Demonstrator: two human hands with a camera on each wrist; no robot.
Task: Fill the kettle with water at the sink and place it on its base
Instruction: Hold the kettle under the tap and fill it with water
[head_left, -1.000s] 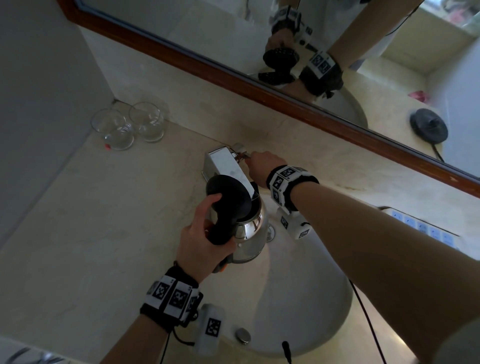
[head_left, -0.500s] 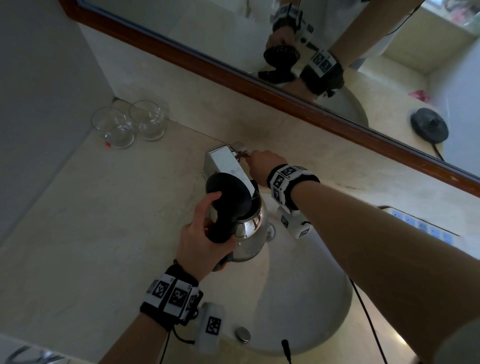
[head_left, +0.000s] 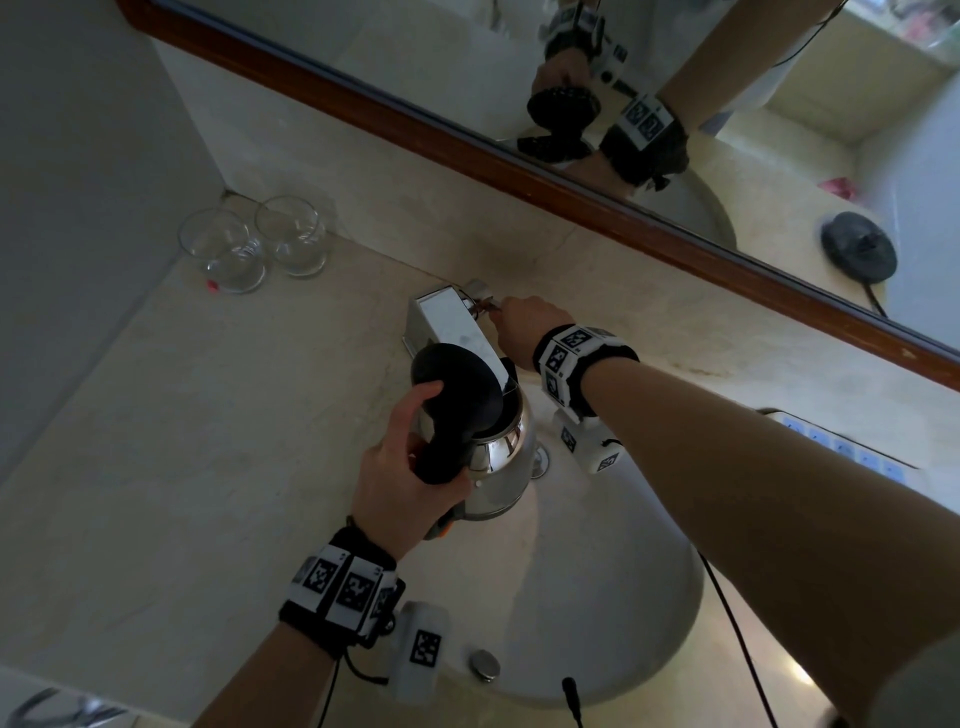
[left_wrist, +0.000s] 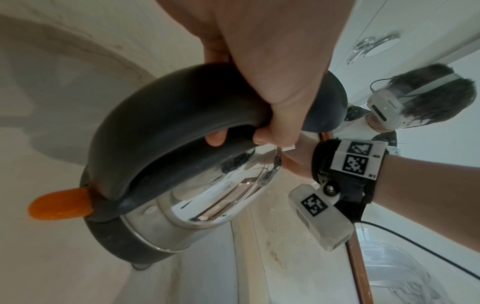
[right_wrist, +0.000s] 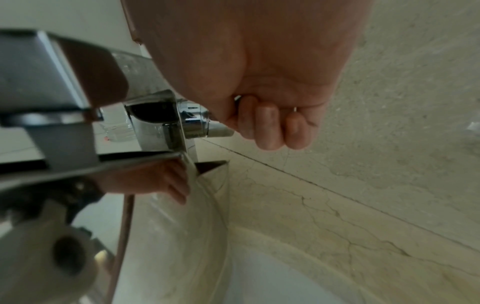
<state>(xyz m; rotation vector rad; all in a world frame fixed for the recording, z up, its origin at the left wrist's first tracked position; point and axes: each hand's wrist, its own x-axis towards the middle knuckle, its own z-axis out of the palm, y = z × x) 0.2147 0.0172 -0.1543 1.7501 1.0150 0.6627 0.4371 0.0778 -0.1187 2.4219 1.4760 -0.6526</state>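
Almost nothing has moved over the last second. The left hand (head_left: 410, 467) still grips the kettle (head_left: 498, 457) by its black handle, fingers wrapped fully round it, holding it above the sink (head_left: 623, 623) with its open top under the tap (head_left: 452, 322). The lid (head_left: 457, 384) stands flipped up just above that hand's thumb. The right hand (head_left: 524, 322) stays at the tap lever (right_wrist: 218, 129), on the far side of the kettle from the left hand, with its fingers (right_wrist: 270, 127) curled round the lever.

No stream is plainly visible from the head view, so whether water runs cannot be told. Both hands holding still suggests the filling step is under way or about to begin. The base (head_left: 860, 247) shows only in the mirror (head_left: 727, 130), well apart from both hands, so carrying the kettle there comes later.
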